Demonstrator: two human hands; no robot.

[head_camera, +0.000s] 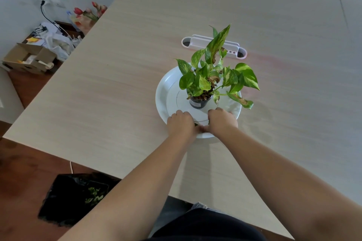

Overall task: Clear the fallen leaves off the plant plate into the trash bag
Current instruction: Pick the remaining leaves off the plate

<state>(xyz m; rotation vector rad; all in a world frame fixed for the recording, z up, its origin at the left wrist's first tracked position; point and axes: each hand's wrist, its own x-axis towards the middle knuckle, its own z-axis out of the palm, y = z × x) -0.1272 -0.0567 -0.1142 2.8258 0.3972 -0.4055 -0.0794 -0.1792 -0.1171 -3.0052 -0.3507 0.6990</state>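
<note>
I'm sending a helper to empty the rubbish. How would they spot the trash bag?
Start at the big pale wooden table and look to the floor off its near left corner. The trash bag sits open there, the only black thing on the reddish floor, with green leaf scraps inside.

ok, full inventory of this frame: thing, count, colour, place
round plastic plate: 1, white, table centre
small potted plant: 1, green-yellow leaves, black pot, on the plate
fallen leaves: count unclear, green, near plate edge between the hands
oblong plastic desk organiser: 1, white, behind the plant
wooden table: 1, light beige
plastic trash bag: 1, black, on floor at left, leaves inside
cardboard box: 1, brown, floor, far left
tulip bunch: 1, red-pink, past table's left edge
left hand: 1, on plate's near rim
right hand: 1, on plate's near rim
</note>
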